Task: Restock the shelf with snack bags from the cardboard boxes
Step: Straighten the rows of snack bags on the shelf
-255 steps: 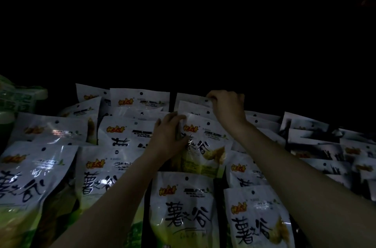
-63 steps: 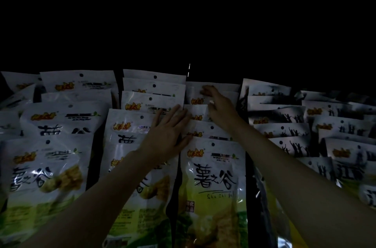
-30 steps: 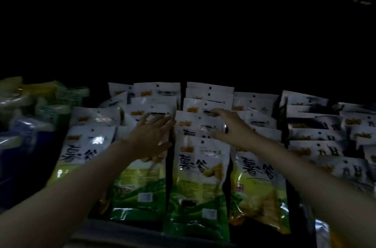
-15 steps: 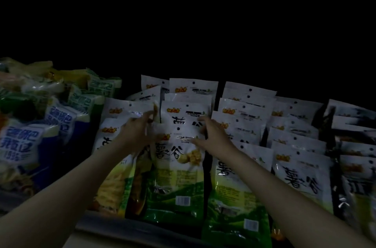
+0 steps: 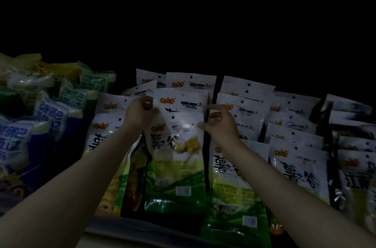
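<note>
Head view: dim light, looking down on a shelf [image 5: 142, 225] packed with rows of snack bags; both bare forearms reach in from the near edge.
Stock already in place: several overlapping rows of white-and-green snack bags run from the near edge of the shelf to its back, and they look nearly full.
Bag in hand: the front bag [image 5: 177, 158] of the middle row stands at the near edge, its white top strip between the two hands.
Neighbouring goods: blue-and-white packets [image 5: 50, 117] are heaped toward the left end of the shelf; darker-printed bags [image 5: 354, 146] fill the right end.
Cardboard boxes: none in sight, so how much stock is left to bring cannot be told.
Progress, as a judgement: this section seems mostly filled; what remains here looks like straightening and seating the front bags.
Left hand [image 5: 140, 112]: fingers curled, pinching the bag's upper left corner.
Right hand [image 5: 220, 125]: at the bag's upper right edge, with thumb and fingers closing on it; the grip appears light, though blur makes it hard to be sure.
Arms: both extended forward, wrists roughly level, hands apart by the width of the bag.
</note>
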